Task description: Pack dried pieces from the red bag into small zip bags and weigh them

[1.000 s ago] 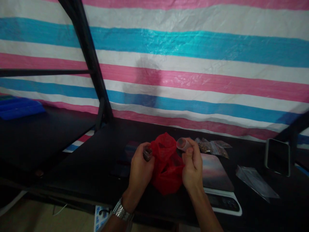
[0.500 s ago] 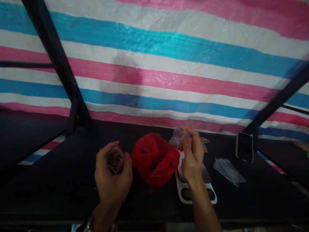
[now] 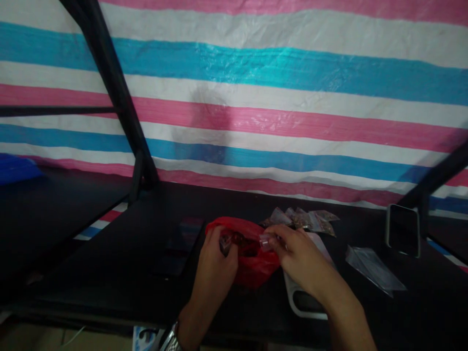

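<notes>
A red plastic bag [image 3: 258, 273] stands open on the black table, with dark brown contents partly visible inside. At its left side, my left hand [image 3: 217, 261] is closed around a small clear plastic bag [image 3: 225, 243], held at the red bag's mouth; most of it is hidden by the fingers. My right hand [image 3: 298, 253] pinches a small clear plastic cup [image 3: 265, 242] over the right part of the red bag's opening. Beneath my right hand and forearm lies a white kitchen scale [image 3: 305, 302], partly covered.
Several small filled clear bags [image 3: 310, 220] lie behind the scale. Flat clear bags [image 3: 375, 268] rest to the right, near a phone [image 3: 402, 230] leaning by a black post. A dark flat object [image 3: 183, 243] lies left of the red bag. Striped sheeting [image 3: 256, 117] hangs behind.
Both hands have moved in to the red bag: my left hand rightward with the small bag, my right hand down with the cup. The view has shifted slightly left.
</notes>
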### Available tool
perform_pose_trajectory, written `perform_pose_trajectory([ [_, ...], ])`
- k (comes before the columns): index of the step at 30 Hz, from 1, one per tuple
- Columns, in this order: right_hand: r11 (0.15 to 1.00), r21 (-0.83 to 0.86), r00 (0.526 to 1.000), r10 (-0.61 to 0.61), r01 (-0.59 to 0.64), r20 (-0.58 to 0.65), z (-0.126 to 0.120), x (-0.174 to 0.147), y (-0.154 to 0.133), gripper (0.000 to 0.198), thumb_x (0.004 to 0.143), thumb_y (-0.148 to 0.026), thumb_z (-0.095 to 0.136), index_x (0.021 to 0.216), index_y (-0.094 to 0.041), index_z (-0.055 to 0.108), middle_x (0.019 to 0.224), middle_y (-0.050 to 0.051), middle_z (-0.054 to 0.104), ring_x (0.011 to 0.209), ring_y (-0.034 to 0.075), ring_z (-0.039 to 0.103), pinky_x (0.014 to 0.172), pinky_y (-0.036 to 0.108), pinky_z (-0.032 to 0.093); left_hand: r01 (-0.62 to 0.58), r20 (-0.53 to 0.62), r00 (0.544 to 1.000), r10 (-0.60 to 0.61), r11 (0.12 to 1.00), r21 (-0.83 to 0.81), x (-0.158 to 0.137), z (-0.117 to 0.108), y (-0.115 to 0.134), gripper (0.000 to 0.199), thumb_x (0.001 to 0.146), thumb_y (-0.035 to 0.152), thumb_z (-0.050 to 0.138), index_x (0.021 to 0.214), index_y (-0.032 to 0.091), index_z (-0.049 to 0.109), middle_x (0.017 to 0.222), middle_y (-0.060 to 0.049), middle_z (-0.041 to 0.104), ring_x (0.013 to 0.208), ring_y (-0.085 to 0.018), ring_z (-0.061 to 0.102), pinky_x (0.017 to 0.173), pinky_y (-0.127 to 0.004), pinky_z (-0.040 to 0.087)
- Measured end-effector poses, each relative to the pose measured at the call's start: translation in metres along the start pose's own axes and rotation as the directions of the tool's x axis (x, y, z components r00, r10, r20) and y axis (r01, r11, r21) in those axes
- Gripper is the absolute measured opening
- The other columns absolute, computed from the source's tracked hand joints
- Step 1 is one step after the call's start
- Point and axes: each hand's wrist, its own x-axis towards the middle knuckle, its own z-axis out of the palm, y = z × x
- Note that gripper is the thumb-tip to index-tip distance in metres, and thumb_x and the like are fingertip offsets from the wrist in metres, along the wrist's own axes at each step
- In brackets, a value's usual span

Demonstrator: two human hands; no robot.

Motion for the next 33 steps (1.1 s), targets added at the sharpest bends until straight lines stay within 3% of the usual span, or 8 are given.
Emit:
perform_pose_trajectory([
  [4,0.993,-0.038,0.991,-0.111,0.109,-0.068,0.007,0.002,-0.014,0.036,0.092,-0.003,0.059,0.116,-0.025,0.074,0.120,0.006,0.080,0.115,0.030,0.070,0.099,0.048,0.040,-0.070,-0.027,0.997,0.068,0.995,-0.068,-0.003,-0.003,-0.002,0.036,0.085,0.020,0.059,0.121,0.022,0.066,0.117,-0.010,0.073,0.108,-0.028,0.074,0.096,-0.046,0.060],
  [7,0.985,-0.055,0.986,-0.163,0.162,-0.019,0.018,0.004,-0.024,0.042,0.089,0.000,0.057,0.118,-0.025,0.075,0.120,0.007,0.078,0.113,0.028,0.067,0.098,0.046,0.039,-0.072,0.012,0.997,0.075,0.986,-0.150,-0.005,-0.004,-0.003,0.040,0.091,0.021,0.060,0.130,0.023,0.060,0.112,-0.008,0.073,0.101,-0.025,0.075,0.090,-0.041,0.062],
  [9,0.984,-0.121,0.991,-0.123,0.128,0.046,0.026,0.006,-0.028,0.046,0.085,0.003,0.056,0.117,-0.023,0.076,0.122,0.009,0.077,0.114,0.030,0.064,0.099,0.047,0.038,-0.110,0.046,0.992,0.119,0.980,-0.165,-0.007,-0.005,-0.005,0.039,0.094,0.021,0.059,0.133,0.024,0.057,0.114,-0.007,0.072,0.103,-0.024,0.074,0.092,-0.041,0.062],
  [14,0.980,-0.199,0.990,0.018,0.011,0.139,0.035,0.009,-0.025,0.050,0.081,0.001,0.058,0.123,-0.020,0.077,0.127,0.011,0.076,0.124,0.031,0.059,0.105,0.046,0.034,-0.249,0.170,0.946,0.277,0.954,-0.166,-0.017,-0.007,-0.009,0.063,0.088,0.008,0.058,0.147,0.026,0.047,0.144,-0.011,0.059,0.137,-0.024,0.061,0.118,-0.044,0.050],
  [18,0.990,-0.139,0.997,-0.001,0.012,0.076,0.030,0.006,-0.020,0.052,0.089,0.000,0.055,0.131,-0.024,0.075,0.134,0.008,0.075,0.128,0.028,0.059,0.106,0.044,0.034,-0.121,0.232,0.957,0.175,0.966,-0.227,-0.015,-0.002,-0.008,0.055,0.095,0.016,0.055,0.148,0.024,0.048,0.149,-0.013,0.059,0.140,-0.024,0.059,0.121,-0.044,0.047],
  [23,0.998,0.056,0.999,-0.030,0.028,0.037,0.027,0.002,-0.011,0.029,0.097,-0.013,0.066,0.120,-0.027,0.077,0.127,0.003,0.078,0.124,0.024,0.065,0.108,0.041,0.036,0.099,0.222,0.973,-0.071,0.988,-0.118,-0.002,0.001,-0.005,0.057,0.091,0.032,0.066,0.145,0.021,0.054,0.137,-0.013,0.072,0.127,-0.029,0.071,0.114,-0.048,0.052],
  [30,0.990,-0.112,0.996,0.091,-0.089,0.014,0.030,0.001,-0.007,0.030,0.099,-0.016,0.066,0.127,-0.022,0.073,0.129,0.008,0.078,0.126,0.031,0.064,0.111,0.049,0.032,0.058,0.221,0.968,-0.116,0.966,0.253,-0.006,-0.006,-0.002,0.039,0.097,0.031,0.058,0.132,0.016,0.059,0.121,-0.020,0.077,0.108,-0.037,0.077,0.094,-0.051,0.059],
  [33,0.973,-0.215,0.995,0.093,-0.083,0.036,0.029,0.002,-0.009,0.033,0.098,-0.017,0.068,0.130,-0.024,0.074,0.137,0.010,0.074,0.133,0.035,0.058,0.110,0.052,0.032,-0.003,0.226,0.972,-0.066,0.956,0.293,-0.008,-0.006,-0.005,0.031,0.099,0.028,0.054,0.126,0.016,0.061,0.120,-0.022,0.075,0.108,-0.037,0.077,0.093,-0.050,0.059],
])
